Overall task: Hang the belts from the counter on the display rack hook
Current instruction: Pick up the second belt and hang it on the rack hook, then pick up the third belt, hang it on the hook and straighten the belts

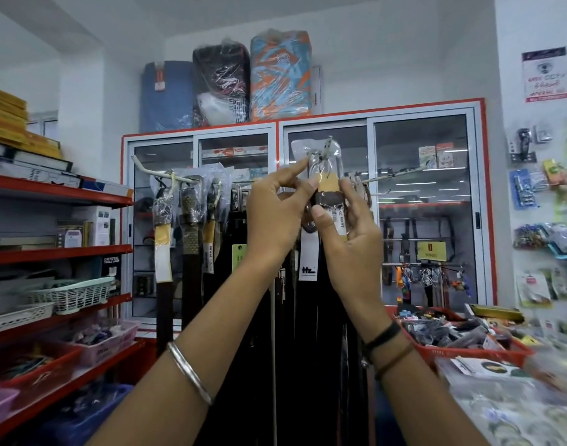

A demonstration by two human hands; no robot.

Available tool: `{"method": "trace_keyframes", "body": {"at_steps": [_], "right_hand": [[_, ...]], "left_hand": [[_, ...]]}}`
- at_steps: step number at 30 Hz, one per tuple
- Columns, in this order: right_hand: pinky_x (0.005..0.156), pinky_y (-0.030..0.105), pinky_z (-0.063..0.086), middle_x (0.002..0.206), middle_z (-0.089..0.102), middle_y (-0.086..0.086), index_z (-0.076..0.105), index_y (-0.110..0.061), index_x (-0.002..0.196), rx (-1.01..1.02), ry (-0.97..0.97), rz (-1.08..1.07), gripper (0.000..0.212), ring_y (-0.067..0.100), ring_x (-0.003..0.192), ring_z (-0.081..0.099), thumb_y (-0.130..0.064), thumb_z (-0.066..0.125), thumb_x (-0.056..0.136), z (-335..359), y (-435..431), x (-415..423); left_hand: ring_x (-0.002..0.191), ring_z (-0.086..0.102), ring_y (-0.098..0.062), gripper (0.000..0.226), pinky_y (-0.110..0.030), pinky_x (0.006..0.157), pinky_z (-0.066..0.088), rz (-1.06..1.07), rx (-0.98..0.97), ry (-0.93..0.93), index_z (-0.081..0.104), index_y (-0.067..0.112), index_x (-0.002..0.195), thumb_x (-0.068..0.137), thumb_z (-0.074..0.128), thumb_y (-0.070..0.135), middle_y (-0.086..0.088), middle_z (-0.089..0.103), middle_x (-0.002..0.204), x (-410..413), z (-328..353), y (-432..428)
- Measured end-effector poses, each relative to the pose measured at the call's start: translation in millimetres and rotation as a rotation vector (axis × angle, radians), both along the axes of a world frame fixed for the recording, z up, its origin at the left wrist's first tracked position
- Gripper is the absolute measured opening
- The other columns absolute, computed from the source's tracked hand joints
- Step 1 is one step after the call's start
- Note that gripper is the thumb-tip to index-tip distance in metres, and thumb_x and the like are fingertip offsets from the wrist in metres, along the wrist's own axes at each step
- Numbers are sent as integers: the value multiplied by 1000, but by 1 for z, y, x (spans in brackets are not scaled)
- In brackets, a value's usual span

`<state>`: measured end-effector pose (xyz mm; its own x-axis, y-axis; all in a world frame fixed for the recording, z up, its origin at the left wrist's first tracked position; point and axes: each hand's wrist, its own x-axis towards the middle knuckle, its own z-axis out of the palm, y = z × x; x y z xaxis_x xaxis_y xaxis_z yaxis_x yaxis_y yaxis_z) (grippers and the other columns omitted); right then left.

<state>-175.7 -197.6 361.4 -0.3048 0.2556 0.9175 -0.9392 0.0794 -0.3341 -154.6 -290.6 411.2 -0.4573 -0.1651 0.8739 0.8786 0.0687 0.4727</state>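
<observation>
- Standing far left of the display rack hook [327,146]: red shelving [60,196], on which boxes, a white mesh basket [71,294] and trays of small goods are stacked.
- Hung left of the hook, on a pale rail [179,179]: several belts [192,226] in clear sleeves, buckles uppermost, yellow and white tags attached; the straps are seen dropping straight down below frame level.
- Stored above and behind the hook, on a glass-fronted cabinet [423,201] with a red frame: three wrapped bundles [225,83].
- Raised just left of and below the hook: left hand [275,217], a silver bangle [188,371] worn on its wrist. Forefinger is extended to the plastic loop at the hook; thumb is pressed to the packaged buckle; remaining fingers are curled.
- Held directly under the hook: one belt [327,196], dark brown, its buckle end wrapped in clear plastic whose top is lifted to the hook's upturned tip. Whether the loop is already seated over the hook cannot be told. A white tag [308,255] is seen hanging beneath it.
- Raised just right of and below the hook: right hand [349,239], dark bands [385,342] worn on its wrist. Thumb and fingers are closed round the buckle end of the belt.
- Placed lower right of the hook: a counter [488,403], blurred, bearing a red basket [462,349] of small items.
</observation>
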Motion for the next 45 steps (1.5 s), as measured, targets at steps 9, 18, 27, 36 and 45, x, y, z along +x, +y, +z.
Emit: {"method": "trace_keyframes", "body": {"at_steps": [9,18,27,36,45], "right_hand": [[84,-2,35,121,50,-20,39,-26,141,179,-87,-108,56,-29,94,43,-29,60,90,-12,3,-19],[65,13,49,99,64,-3,57,-22,124,205,-64,-355,34,5,81,60,-19,59,91,-65,67,21],[64,20,52,97,66,-4,64,-17,114,128,-315,-537,24,6,80,63,-18,58,91,-169,193,81],[74,23,52,105,69,10,64,-11,111,91,-769,-909,21,12,83,59,-17,55,93,-290,376,112],[93,54,47,118,61,25,58,-5,120,313,-1323,-1239,33,43,107,55,-15,57,88,-360,560,127]], "left_hand": [[82,66,-24,39,-37,73,62,116,-84,-59,57,23,128,91,59,8,1,57,86,-19,-15,-9],[116,50,-10,21,-27,104,41,384,-165,173,65,16,110,90,58,12,-2,52,117,22,-98,36],[108,58,-17,14,-44,95,49,0,-170,-48,65,12,102,91,56,11,0,56,108,40,-215,160],[101,58,-12,15,-24,89,47,-372,-411,-419,63,22,100,88,54,22,-2,58,107,40,-322,306],[96,57,-21,30,-33,83,46,-639,-799,-987,57,5,109,88,64,25,-9,58,107,59,-413,449]]}}
